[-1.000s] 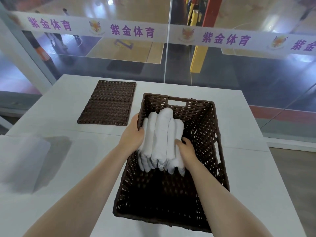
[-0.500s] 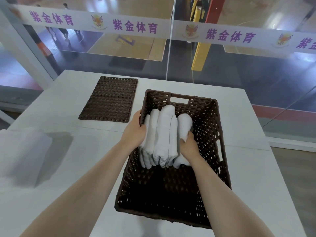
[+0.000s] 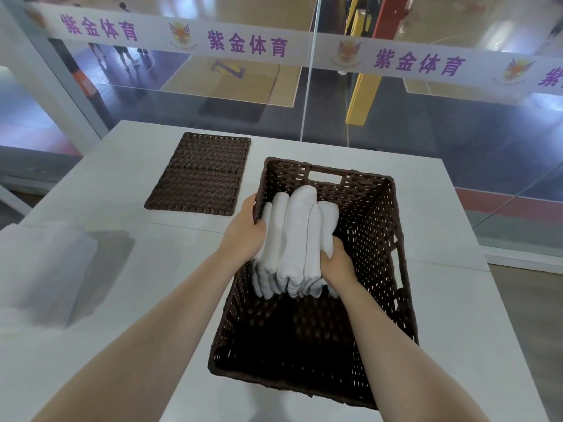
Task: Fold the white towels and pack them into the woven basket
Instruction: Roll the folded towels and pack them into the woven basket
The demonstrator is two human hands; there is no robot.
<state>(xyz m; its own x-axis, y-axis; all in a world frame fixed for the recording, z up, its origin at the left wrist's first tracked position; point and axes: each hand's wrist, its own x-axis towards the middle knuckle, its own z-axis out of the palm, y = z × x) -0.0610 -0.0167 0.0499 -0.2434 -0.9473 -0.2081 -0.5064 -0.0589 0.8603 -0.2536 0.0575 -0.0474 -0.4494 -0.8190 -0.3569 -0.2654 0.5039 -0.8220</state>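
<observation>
1. Over the last second the folded towels point(image 3: 297, 236) have slid toward the far wall of the woven basket point(image 3: 384, 239), and the right hand point(image 3: 336, 263) has shifted further along their side.
2. Packing looks nearly settled.
3. The left hand point(image 3: 243, 233) presses the bundle's opposite side with its thumb outside the rim; right fingers curl into the towels, both forearms reaching forward.

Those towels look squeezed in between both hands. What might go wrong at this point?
The folded towels stand on edge against the basket's left wall, held only by the left hand and right hand. With the right side of the basket empty, they may tip over or unfold if released. The right hand's fingers dig into the outer towel and could drag it out of shape.
</observation>
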